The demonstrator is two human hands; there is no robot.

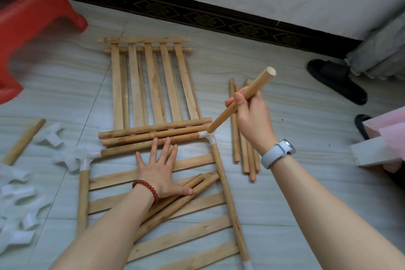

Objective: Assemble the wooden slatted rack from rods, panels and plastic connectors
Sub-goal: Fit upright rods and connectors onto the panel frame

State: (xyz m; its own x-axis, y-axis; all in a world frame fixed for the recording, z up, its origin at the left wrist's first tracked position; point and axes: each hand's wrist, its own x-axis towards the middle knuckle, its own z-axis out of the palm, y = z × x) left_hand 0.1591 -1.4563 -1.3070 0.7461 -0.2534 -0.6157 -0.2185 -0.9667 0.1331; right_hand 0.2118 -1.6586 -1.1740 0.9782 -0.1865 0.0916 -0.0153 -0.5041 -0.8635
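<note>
Right hand (249,109) grips a rod (241,99), lower tip at the corner connector (207,136), left hand (161,169) flat, fingers spread, pressing the slatted panel (197,199).

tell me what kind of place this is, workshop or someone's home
Most likely a room in a home, not a workshop. The work is done on a pale tiled floor beside a wall with a dark patterned skirting; a black slipper and a red plastic stool sit nearby.
</note>
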